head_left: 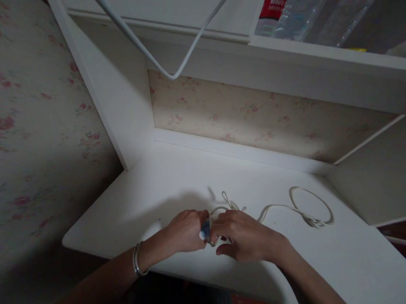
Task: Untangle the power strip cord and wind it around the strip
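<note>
**Both hands at the small blue-and-white piece on the cable's near end**

The left hand [184, 231] and right hand [242, 237] met near the front edge of the white laminate worktop [173, 182], towards its middle; between their fingertips sat a small blue-and-white plastic object [205, 229], apparently a plug or connector, and each hand's grip was closed on it, the left curled around one side, the right pinching from the other; a thin white cable [275, 207] ran from the hands towards the right rear of the worktop, where it lay in a loose loop; a silver bangle [136, 259] circled the left wrist.

The step looked to be work on the cable's near end, fitting or gathering it at the connector; judging from that, the following move would call for a steady pinch and slack fed in from the loop, without dragging it.

Much was hard to read: the light was dim; the fingers covered most of the small object, so its true shape stayed uncertain; the small knot of cable just behind the hands was blurred; a thick white cord [150, 57] hung overhead, both ends cut off by the top of the frame; on the upper shelf [333, 52] a clear plastic bottle with a red label [283, 12] was cropped.
</note>
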### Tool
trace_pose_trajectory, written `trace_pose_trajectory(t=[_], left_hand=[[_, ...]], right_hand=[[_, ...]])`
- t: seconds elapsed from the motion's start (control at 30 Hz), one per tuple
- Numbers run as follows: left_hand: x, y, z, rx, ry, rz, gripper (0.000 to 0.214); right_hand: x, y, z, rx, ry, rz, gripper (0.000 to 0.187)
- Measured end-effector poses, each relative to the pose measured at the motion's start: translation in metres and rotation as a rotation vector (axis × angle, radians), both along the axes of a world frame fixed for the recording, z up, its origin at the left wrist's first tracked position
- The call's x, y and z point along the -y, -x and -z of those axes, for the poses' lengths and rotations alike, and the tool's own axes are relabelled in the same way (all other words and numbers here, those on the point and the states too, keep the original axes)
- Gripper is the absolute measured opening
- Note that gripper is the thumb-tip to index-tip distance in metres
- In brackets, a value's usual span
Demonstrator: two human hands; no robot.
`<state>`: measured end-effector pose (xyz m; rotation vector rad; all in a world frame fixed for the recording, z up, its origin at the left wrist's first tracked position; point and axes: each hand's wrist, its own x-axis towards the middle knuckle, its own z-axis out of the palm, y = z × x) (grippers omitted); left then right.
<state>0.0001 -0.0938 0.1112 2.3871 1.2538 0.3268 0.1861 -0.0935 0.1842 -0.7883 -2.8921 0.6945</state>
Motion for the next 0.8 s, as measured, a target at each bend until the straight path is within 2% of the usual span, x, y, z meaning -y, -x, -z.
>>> trace_pose_trajectory(t=[0.13,0.33,0.5,0.6,0.8], left_hand=[[-0.002,-0.003,-0.002,-0.027,-0.015,-0.021,0.022],[-0.005,0.003,-0.001,-0.037,-0.006,-0.055,0.021],[-0.003,0.0,0.0,-0.072,-0.048,-0.016,0.024],[-0.001,-0.003,-0.001,-0.083,-0.044,-0.044,0.022],[-0.003,0.003,0.001,-0.048,0.041,-0.069,0.03]], right_hand=[[0.004,-0.002,0.001,0.012,0.01,0.022,0.017],[0.016,-0.004,0.015,0.052,0.031,0.01,0.018],[0.011,-0.003,0.007,0.015,-0.004,0.047,0.022],[0.006,-0.003,0.002,0.014,0.014,0.069,0.02],[0.01,-0.003,0.01,0.095,0.139,-0.032,0.023]])
